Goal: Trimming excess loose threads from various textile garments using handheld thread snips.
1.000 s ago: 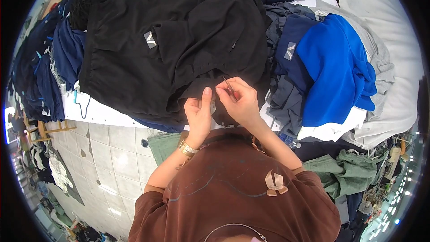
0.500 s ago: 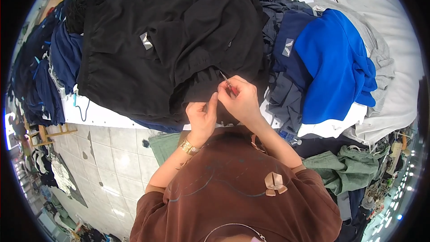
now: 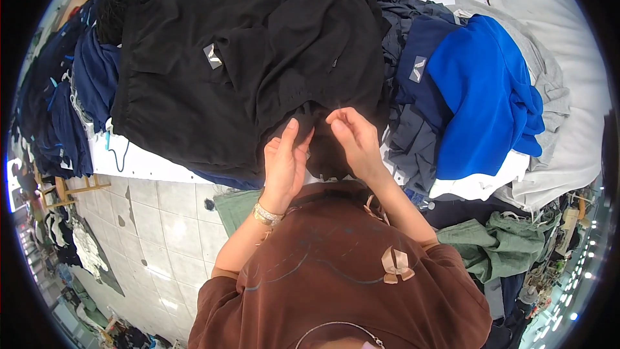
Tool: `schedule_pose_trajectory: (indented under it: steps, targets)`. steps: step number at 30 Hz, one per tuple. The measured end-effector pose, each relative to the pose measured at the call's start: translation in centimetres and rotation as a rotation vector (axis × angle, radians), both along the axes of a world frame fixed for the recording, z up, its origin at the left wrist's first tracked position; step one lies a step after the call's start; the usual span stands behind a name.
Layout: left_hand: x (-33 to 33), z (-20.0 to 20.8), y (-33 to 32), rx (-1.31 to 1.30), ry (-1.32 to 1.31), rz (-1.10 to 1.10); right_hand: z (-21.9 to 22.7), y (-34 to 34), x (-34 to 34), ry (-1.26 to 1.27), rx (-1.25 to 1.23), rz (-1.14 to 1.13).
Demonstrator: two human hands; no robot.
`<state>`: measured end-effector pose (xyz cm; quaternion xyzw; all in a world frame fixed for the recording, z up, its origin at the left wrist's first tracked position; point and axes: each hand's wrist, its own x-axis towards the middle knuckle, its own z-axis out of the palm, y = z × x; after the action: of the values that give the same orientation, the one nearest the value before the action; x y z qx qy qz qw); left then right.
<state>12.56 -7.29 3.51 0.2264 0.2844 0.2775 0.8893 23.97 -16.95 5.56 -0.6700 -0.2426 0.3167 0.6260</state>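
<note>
A black garment (image 3: pixel 187 100) with gathered edges and a small label lies spread over the table, its near part bunched up in front of me. My left hand (image 3: pixel 284 161), with a gold bracelet at the wrist, pinches a fold of this cloth between thumb and fingers. Just to its right, my right hand (image 3: pixel 360 148) hovers over the near edge of the black cloth. Its fingers are curled in toward the thumb. Whatever they may hold is hidden or too small to make out, and no red-handled tool shows.
On the right are a bright blue garment (image 3: pixel 481 97), a navy labelled piece (image 3: pixel 420 55) and crumpled grey cloth (image 3: pixel 413 142). Navy clothes (image 3: pixel 97 84) pile up at the left. Green cloth (image 3: pixel 500 242) lies low on the right, and a wooden stool (image 3: pixel 77 192) stands on the tiled floor.
The small pointed red-handled tool that my right hand held is out of sight. My left hand has moved up onto the black cloth, and my right hand has shifted slightly right.
</note>
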Motion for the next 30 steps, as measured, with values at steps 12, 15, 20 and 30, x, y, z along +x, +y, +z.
schedule_pose_trajectory:
  steps: [12,15,20,30]
  targets:
    - [0.0,0.0,0.0,0.073,-0.022,-0.014,-1.2,-0.2,-0.5,-1.010,-0.152,0.002]
    - [0.1,0.5,-0.2,0.095,0.048,-0.022,-1.1,-0.1,-0.5,-1.008,-0.147,0.013]
    - [0.0,-0.4,-0.5,0.134,0.120,0.012,-1.0,0.1,-0.5,-1.032,-0.129,0.002]
    - [-1.2,-1.6,-1.1,0.008,0.109,-0.040,-3.3,-1.8,1.9,-0.548,-0.208,-0.256]
